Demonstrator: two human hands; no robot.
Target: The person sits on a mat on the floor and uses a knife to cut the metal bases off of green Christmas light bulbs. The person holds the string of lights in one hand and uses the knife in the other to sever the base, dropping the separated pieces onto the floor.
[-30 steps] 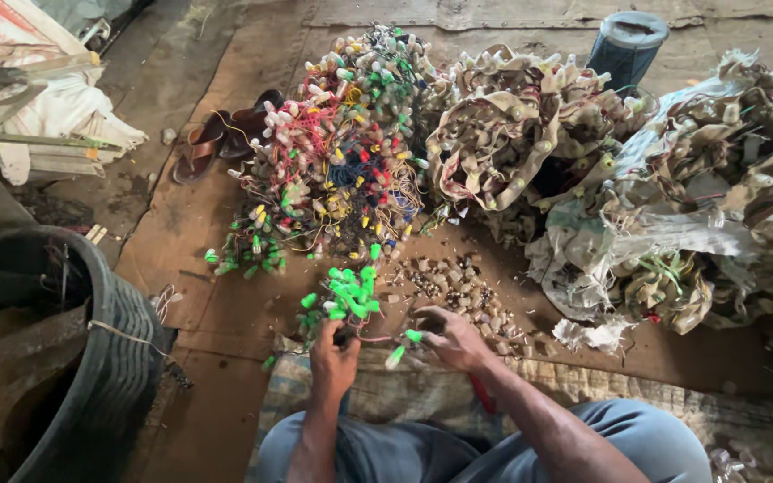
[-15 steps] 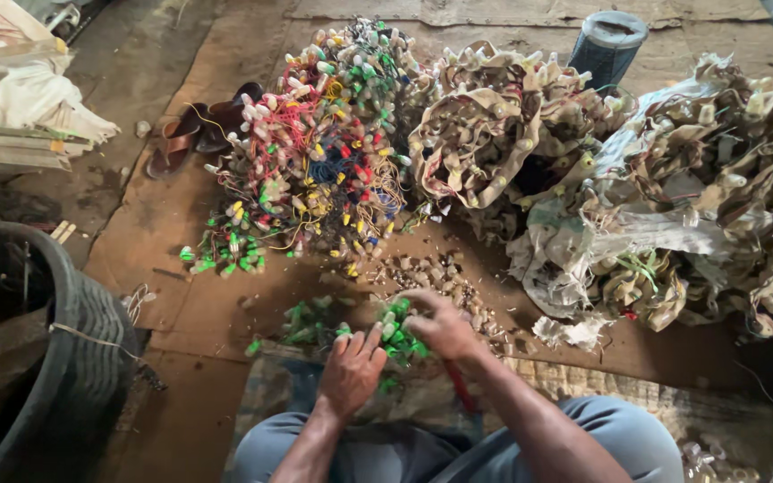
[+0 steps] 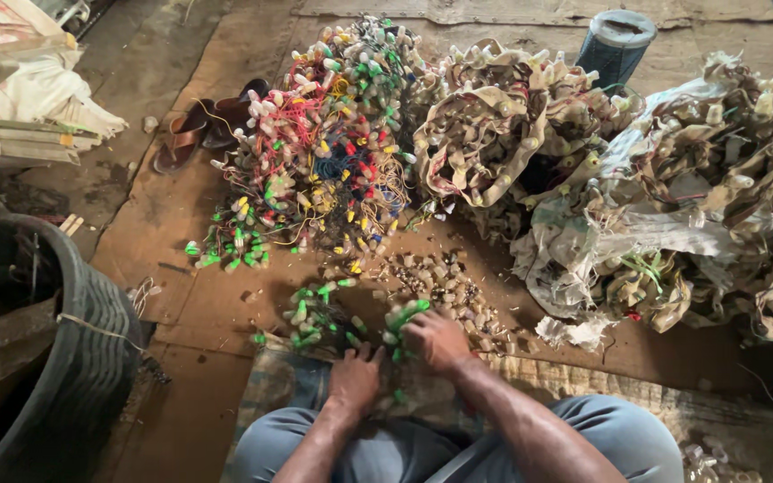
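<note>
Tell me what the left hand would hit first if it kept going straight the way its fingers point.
Probably the left hand would meet the green-capped wired bulbs lying just beyond its fingertips, though depth is hard to judge.

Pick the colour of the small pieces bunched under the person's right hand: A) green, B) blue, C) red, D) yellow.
A: the right hand closes over a bunch of green pieces, with more green ones lying just ahead of the left hand.

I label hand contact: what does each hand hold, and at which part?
The right hand grips a bunch of green bulb holders at its near end. The left hand rests beside it; its hold cannot be told.
</note>
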